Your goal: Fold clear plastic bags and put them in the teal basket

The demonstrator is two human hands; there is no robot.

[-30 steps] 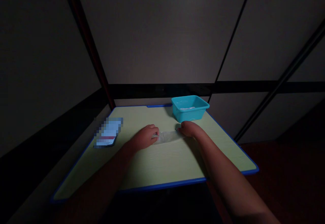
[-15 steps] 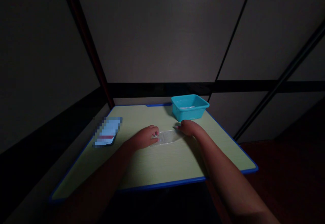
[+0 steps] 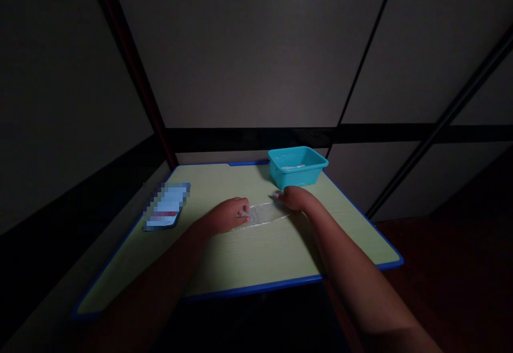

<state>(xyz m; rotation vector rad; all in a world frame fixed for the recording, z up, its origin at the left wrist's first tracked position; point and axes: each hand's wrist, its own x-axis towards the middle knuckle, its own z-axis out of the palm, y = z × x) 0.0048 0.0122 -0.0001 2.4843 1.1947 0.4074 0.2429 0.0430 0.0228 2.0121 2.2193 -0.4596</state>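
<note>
A clear plastic bag (image 3: 264, 213) lies flat on the light table, stretched between my two hands. My left hand (image 3: 230, 215) is closed on the bag's left end, thumb and fingers bent round it. At the right end, my right hand (image 3: 294, 199) is closed on the bag, with its thumb pointing left. Whatever else may be under the right fingers is hidden.
A turquoise basket (image 3: 298, 177) with something whitish inside stands behind my right hand. On the left of the table (image 3: 256, 262) lies a phone (image 3: 166, 206) with a lit, blurred screen. Blue edging rims the table, and a panelled wall rises behind it.
The whole view has shifted slightly. Both hands keep nearly the same places at the ends of the bag, which looks a little flatter and straighter.
</note>
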